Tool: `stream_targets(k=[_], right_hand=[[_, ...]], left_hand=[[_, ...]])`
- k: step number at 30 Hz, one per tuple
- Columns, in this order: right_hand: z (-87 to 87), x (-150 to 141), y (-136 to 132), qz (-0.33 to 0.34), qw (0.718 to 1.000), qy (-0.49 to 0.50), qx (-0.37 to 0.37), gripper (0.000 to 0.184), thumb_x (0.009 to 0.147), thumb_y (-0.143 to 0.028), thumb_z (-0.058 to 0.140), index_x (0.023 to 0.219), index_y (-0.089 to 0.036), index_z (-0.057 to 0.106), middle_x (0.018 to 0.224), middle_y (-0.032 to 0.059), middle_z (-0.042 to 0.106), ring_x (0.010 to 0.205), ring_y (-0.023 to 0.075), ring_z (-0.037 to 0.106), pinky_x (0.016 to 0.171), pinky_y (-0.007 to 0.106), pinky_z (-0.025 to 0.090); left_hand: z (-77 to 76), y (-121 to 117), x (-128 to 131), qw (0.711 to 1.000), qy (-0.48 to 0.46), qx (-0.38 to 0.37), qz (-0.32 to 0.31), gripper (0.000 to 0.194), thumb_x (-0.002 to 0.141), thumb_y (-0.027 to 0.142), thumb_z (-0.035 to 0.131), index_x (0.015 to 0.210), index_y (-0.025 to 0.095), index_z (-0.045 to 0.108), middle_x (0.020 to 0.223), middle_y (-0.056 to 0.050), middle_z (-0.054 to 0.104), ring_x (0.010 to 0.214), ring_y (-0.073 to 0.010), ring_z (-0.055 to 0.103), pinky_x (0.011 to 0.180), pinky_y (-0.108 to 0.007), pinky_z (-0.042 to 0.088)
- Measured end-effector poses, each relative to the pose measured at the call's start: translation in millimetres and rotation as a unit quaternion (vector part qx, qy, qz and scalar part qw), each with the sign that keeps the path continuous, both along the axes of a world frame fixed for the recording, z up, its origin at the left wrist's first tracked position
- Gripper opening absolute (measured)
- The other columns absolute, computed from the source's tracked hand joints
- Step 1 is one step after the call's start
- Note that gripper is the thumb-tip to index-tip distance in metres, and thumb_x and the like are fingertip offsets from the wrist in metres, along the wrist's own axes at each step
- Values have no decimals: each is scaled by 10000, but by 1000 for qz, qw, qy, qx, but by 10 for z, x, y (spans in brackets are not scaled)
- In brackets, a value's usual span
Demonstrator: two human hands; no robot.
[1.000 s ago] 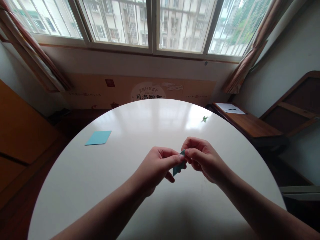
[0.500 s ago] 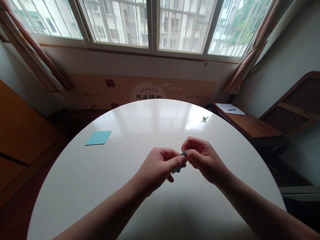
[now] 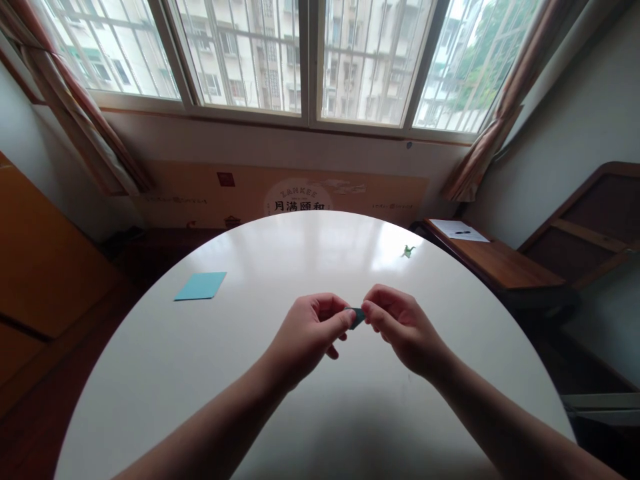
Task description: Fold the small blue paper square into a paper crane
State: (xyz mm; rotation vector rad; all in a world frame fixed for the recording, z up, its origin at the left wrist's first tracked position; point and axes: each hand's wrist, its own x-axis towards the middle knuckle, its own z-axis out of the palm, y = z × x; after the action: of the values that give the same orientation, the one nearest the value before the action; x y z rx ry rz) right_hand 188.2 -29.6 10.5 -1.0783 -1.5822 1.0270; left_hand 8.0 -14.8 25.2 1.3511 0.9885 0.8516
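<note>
Teal folded paper [image 3: 357,319]: held at five o'clock from the view's centre
Left hand [image 3: 313,330]: pinched closed on its nine-o'clock side
Right hand [image 3: 400,323]: fingertips closed on its three-o'clock tip

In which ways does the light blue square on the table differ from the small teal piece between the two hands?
The light blue square lies flat on the table, while the teal piece is held between the left hand and right hand. The light blue square looks larger and paler; the teal piece, smaller and darker. The light blue square is uncovered; the teal piece is partly hidden. Both look like bluish paper.
</note>
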Motion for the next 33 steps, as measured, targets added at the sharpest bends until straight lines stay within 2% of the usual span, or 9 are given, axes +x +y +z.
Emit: stream_targets(k=[3,6,8,11,16,21,25,30,33], right_hand=[[-17,-6,1,-28,999,17,16,341,936,-448,609,740,-173,568,656,-11,504,559,97,391,484,222,294],[-68,-22,7,-82,995,59,22,363,946,-491,604,766,-180,548,673,-9,531,514,83,356,453,223,252],[-118,-49,6,-102,991,84,21,376,951,-512,595,776,-185,531,684,-10,534,503,78,346,442,219,242],[-187,-106,-7,-92,991,99,10,386,952,-525,593,783,-185,527,706,-7,544,509,74,360,440,209,265],[-207,-142,-24,-25,997,56,-39,364,938,-515,615,828,-168,598,782,27,620,515,74,418,430,197,328],[-179,-129,-5,2,995,60,-74,363,901,-514,650,951,-155,666,849,71,641,740,167,583,430,178,420],[-181,-135,5,8,995,67,-75,385,875,-529,678,907,-145,690,790,58,633,697,156,577,414,176,427],[-179,-148,-2,1,995,72,-65,357,890,-502,673,910,-147,696,765,48,630,674,145,579,423,179,444],[-178,-151,-13,-6,996,81,-43,339,897,-489,669,920,-152,697,826,64,650,712,157,598,437,189,466]], left_hand=[[10,9,-7,999,-22,-13,21,289,769,396,756,874,132,701,746,-52,658,675,-167,604,448,-200,480],[7,8,1,996,-72,-15,56,523,764,404,789,1187,149,617,864,-83,711,782,-220,671,482,-236,525],[-5,0,15,993,-96,-2,66,636,753,382,808,1283,153,543,889,-89,723,836,-243,687,503,-247,541],[-26,-9,34,991,-103,25,85,612,758,335,798,1275,146,531,844,-71,718,848,-244,686,506,-240,537],[-36,16,16,986,-78,69,132,482,790,299,747,1199,153,538,817,-46,708,772,-208,667,478,-225,513],[-50,23,-33,979,19,158,127,297,829,300,699,1055,192,538,805,-31,730,719,-196,686,521,-246,517],[-50,0,-51,969,74,209,113,234,849,279,681,997,219,509,785,-7,751,652,-176,693,580,-264,521],[-29,-8,-48,945,122,288,94,87,877,260,656,945,206,655,890,-43,751,748,-188,703,532,-237,493],[-31,-4,-45,942,122,299,93,137,884,265,668,992,200,719,947,-55,758,757,-189,708,544,-245,520]])
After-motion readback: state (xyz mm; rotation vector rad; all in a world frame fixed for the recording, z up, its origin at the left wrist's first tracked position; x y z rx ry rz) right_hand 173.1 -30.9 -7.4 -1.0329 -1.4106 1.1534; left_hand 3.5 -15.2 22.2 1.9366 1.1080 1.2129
